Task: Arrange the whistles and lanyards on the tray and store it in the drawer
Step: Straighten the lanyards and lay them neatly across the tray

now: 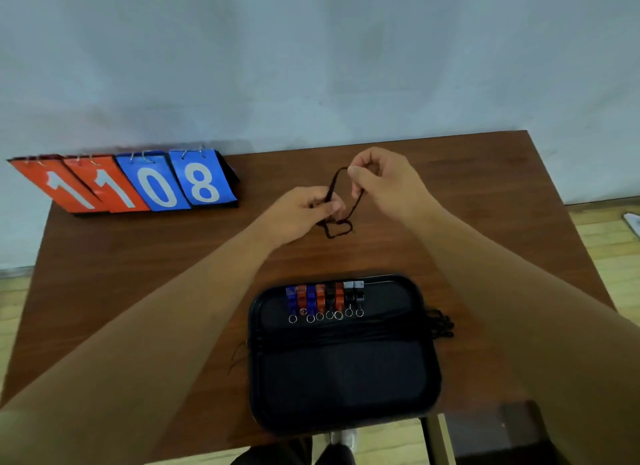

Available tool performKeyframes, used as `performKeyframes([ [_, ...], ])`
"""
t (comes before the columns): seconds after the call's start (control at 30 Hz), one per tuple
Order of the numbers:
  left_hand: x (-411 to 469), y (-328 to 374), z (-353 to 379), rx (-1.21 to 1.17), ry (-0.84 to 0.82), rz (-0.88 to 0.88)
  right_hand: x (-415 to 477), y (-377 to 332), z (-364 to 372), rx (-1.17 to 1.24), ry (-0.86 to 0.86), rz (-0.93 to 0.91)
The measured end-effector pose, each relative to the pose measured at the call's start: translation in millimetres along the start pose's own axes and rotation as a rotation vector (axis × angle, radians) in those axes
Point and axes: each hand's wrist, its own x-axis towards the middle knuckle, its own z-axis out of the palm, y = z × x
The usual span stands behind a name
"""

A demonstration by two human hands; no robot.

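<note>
A black lanyard (pixel 341 227) is held between both hands above the middle of the brown table. My left hand (pixel 304 211) pinches its lower part. My right hand (pixel 384 179) pinches its upper loop, and the loose end rests on the table. Nearer to me lies a black tray (pixel 341 395). Several whistles (pixel 323 298), blue, orange, black and grey, stand in a row along its far edge, with their key rings pointing toward me. Several black lanyards (pixel 353 331) lie across the tray's middle, and their ends hang over its right rim.
A flip scoreboard (pixel 131 184) with orange and blue cards reading 1 1 0 8 stands at the table's (pixel 138 274) far left. A pale wall rises behind the table. A dark chair (pixel 502 430) is at the lower right, and wooden floor shows on both sides.
</note>
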Motion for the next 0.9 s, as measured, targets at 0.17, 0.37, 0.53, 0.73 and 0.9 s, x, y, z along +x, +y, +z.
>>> performKeyframes([
  [0.17,-22,11,-18,0.088,0.291,-0.024,-14,0,-37,0.032,0.191,0.064],
  [0.37,-50,27,-37,0.166,0.478,-0.173,-43,20,-68,-0.105,0.306,0.091],
  [0.53,-69,43,-36,0.177,0.498,-0.238,-70,31,-85,-0.18,0.328,0.182],
  [0.73,-92,78,-19,0.117,0.401,-0.209,-95,-1,-92,-0.027,0.294,0.117],
  [0.9,-110,106,0,0.028,0.354,-0.138,-120,-34,-97,0.109,0.179,0.059],
])
